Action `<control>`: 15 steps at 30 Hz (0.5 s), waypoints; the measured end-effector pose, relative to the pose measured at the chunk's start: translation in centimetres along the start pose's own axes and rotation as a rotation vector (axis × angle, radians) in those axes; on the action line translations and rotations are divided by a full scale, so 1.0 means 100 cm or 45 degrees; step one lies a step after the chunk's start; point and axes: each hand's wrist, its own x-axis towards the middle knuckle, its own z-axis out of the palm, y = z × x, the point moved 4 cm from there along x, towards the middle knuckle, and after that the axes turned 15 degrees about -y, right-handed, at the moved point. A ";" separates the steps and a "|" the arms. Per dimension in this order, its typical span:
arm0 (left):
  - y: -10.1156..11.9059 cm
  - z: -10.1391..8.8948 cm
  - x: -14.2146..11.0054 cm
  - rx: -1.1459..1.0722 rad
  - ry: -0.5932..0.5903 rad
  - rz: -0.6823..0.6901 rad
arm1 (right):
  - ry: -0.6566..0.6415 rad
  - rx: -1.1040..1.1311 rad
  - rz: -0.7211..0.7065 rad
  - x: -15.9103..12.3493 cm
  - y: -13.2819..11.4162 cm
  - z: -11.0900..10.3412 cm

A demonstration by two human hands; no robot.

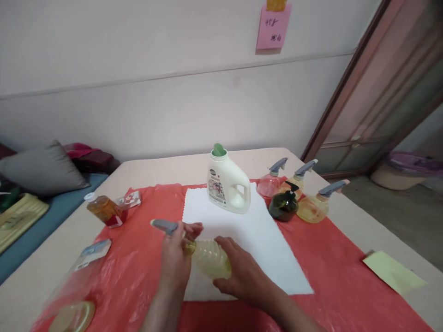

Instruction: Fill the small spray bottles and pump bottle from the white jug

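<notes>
So there's a red sheet (145, 258), a white cloth (263, 249) on it, and over that the right hand (247, 276) cups a tilted yellowish bottle (210, 259) while the left hand (176, 258) pinches the grey spray top (166, 226) (can't tell if it's attached), which calls for steadiness.

Both hands (207, 263) hold a yellowish spray bottle (212, 259) before the white jug (226, 184); other bottles (294, 193) stand right of it. A pink note (273, 27) hangs above.

I hold a pale yellow, see-through ribbed bottle (210, 259) tilted above the white cloth (258, 256), its neck pointing left toward the grey spray head (164, 225)
</notes>
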 end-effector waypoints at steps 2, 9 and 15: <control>0.005 -0.013 0.007 -0.129 0.197 0.047 | 0.043 -0.175 0.039 0.000 0.006 -0.002; 0.033 -0.058 0.028 -0.201 0.489 0.136 | 0.215 -0.134 0.077 0.004 0.016 -0.011; 0.032 -0.069 0.030 0.130 0.451 0.082 | 0.378 0.079 0.246 0.005 0.024 -0.026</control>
